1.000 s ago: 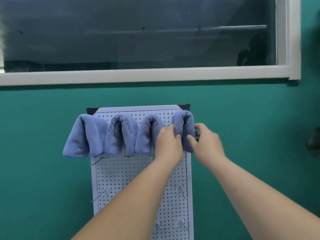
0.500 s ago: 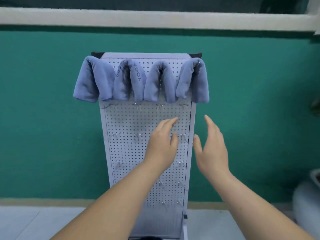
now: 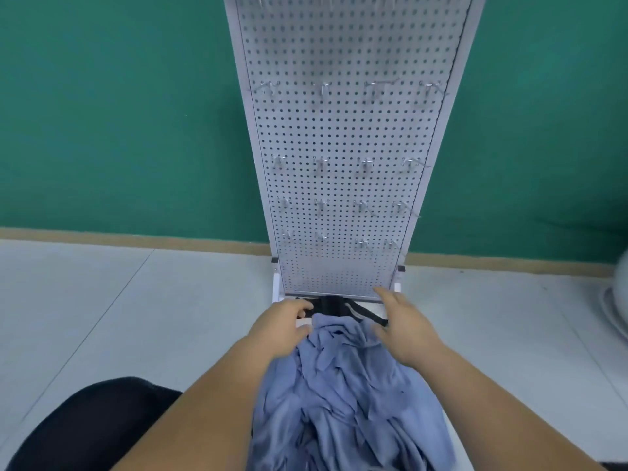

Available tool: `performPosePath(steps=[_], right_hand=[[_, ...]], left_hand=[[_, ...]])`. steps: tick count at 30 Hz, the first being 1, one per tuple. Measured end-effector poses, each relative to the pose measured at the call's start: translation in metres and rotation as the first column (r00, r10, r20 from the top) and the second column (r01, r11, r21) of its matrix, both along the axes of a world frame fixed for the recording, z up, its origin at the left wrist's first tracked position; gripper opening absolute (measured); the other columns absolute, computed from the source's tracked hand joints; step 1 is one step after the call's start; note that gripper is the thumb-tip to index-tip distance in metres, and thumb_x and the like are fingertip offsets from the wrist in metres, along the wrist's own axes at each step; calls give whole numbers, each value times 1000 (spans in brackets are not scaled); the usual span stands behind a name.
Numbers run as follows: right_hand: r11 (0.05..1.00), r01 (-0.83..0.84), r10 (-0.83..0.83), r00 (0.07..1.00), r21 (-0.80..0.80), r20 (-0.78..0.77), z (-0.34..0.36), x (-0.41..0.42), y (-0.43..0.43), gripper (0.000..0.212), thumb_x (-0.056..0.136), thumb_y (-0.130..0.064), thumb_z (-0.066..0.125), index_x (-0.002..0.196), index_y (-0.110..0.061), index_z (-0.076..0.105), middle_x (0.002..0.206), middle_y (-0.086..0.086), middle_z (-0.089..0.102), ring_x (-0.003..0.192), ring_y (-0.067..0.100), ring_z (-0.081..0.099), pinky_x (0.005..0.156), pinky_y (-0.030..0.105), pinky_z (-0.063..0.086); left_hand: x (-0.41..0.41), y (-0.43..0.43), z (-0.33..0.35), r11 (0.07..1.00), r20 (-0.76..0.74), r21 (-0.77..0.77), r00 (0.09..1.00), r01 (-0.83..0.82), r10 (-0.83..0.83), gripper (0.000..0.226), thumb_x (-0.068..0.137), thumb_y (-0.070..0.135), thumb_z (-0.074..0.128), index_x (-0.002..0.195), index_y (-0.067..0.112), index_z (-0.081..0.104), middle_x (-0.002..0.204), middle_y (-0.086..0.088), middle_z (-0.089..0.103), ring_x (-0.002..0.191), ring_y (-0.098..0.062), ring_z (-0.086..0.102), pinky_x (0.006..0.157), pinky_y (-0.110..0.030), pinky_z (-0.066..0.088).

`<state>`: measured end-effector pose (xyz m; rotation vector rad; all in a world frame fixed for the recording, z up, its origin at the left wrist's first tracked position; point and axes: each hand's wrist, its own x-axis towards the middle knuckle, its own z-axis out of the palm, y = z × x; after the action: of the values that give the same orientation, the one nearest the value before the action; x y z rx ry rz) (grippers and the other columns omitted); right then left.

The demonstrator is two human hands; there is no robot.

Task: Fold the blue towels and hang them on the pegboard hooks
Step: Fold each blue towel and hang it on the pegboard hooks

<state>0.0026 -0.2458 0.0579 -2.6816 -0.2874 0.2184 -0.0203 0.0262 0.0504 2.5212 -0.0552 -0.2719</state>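
A crumpled heap of blue towels (image 3: 346,399) lies on a white surface at the foot of the white pegboard (image 3: 343,137). Rows of bare metal hooks (image 3: 321,163) stick out of the board; its top row with the hung towels is out of view. My left hand (image 3: 282,326) reaches over the heap's far left edge, fingers loosely curled, holding nothing that I can see. My right hand (image 3: 402,329) hovers at the heap's far right edge with fingers spread. A black strap or bag (image 3: 331,305) lies just beyond the heap between my hands.
The pegboard stands on a white base (image 3: 277,287) against a green wall (image 3: 119,113). Pale floor tiles (image 3: 136,300) stretch to both sides. A dark rounded shape (image 3: 88,423) fills the lower left. A white rounded object (image 3: 616,297) sits at the right edge.
My view has swung down from the hung towels to the board's foot. Both hands have dropped from the top row to the loose towel heap.
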Motion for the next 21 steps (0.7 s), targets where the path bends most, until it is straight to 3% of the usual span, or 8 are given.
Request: performPosePath(steps=[5, 14, 17, 21], right_hand=[[958, -182, 117, 954, -222, -277, -49, -3, 26, 78, 98, -45, 63, 164, -35, 22, 166, 7, 27, 145, 36, 38, 115, 48, 42], [886, -243, 95, 929, -394, -359, -102, 23, 40, 67, 103, -54, 51, 163, -47, 21, 174, 5, 8, 155, 38, 15, 122, 54, 31], [864, -277, 103, 915, -421, -391, -120, 26, 29, 60, 104, -39, 51, 160, -38, 29, 167, 3, 25, 151, 37, 22, 119, 55, 35], [932, -197, 91, 940, -305, -330, -122, 27, 25, 38, 100, -23, 53, 137, -33, 58, 132, 2, 58, 131, 30, 51, 102, 44, 51]], left_hand=[[-16, 22, -35, 986, -185, 141, 981, 87, -60, 48, 99, 31, 66, 147, 28, 57, 138, -1, 61, 121, -20, 60, 105, -33, 48], [-2, 15, -73, 978, -193, 155, 975, 137, -106, 55, 100, 37, 65, 152, 32, 49, 143, 0, 55, 127, -22, 57, 107, -39, 48], [-1, 16, -85, 971, -256, 172, 959, 164, -117, 57, 99, 40, 66, 152, 32, 48, 146, 0, 54, 129, -23, 56, 109, -43, 48], [0, 18, -90, 973, -319, 157, 941, 172, -115, 61, 97, 42, 68, 153, 33, 46, 146, -3, 57, 129, -25, 58, 108, -44, 49]])
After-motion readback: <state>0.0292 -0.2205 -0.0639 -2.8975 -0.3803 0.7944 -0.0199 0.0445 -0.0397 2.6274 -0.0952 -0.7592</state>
